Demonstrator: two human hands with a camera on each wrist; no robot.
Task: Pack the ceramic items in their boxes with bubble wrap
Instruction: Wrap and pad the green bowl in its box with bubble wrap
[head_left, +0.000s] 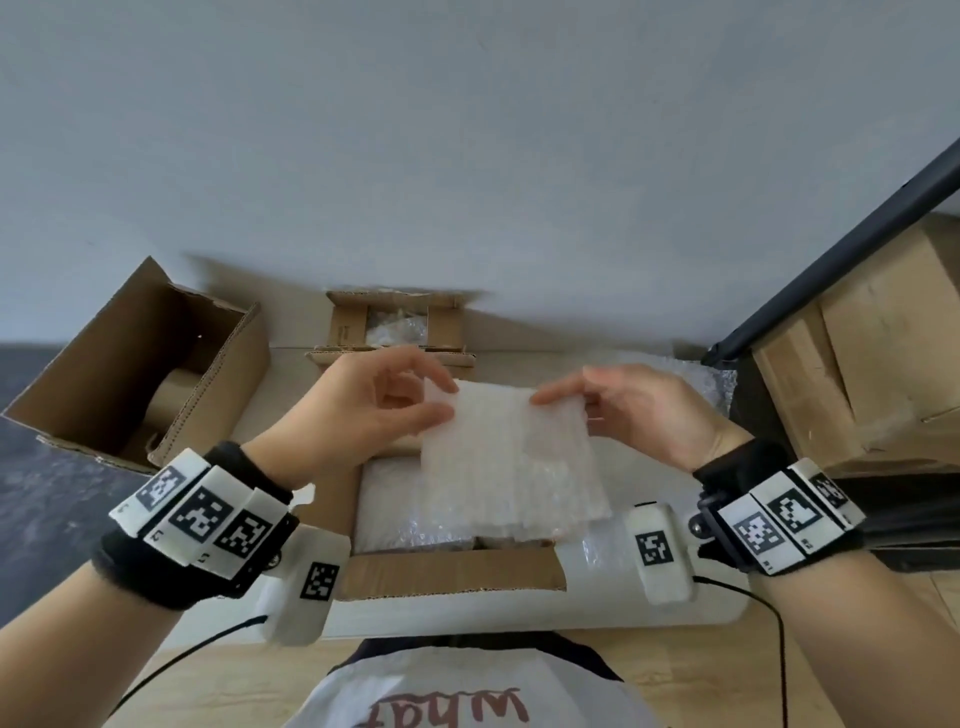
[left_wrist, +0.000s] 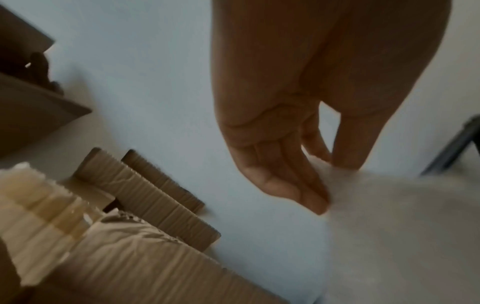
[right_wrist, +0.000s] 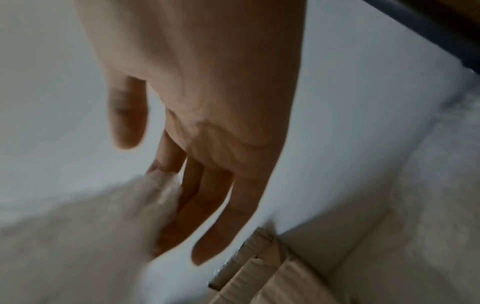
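A folded sheet of white bubble wrap (head_left: 511, 457) hangs in the air between both hands, above an open cardboard box (head_left: 452, 571) that is lined with more wrap. My left hand (head_left: 374, 410) pinches its top left corner between thumb and fingers; the left wrist view shows the fingers (left_wrist: 293, 181) on the sheet (left_wrist: 389, 226). My right hand (head_left: 634, 410) pinches the top right corner, and in the right wrist view the sheet (right_wrist: 91, 236) lies against its fingers (right_wrist: 197, 195). No ceramic item shows.
A small open box (head_left: 395, 325) with wrap inside stands behind the hands. A larger open box (head_left: 140, 364) lies tilted at the left. Loose bubble wrap (head_left: 691, 379) sits at the right, beside a dark metal bar (head_left: 831, 260) and stacked cartons (head_left: 872, 364).
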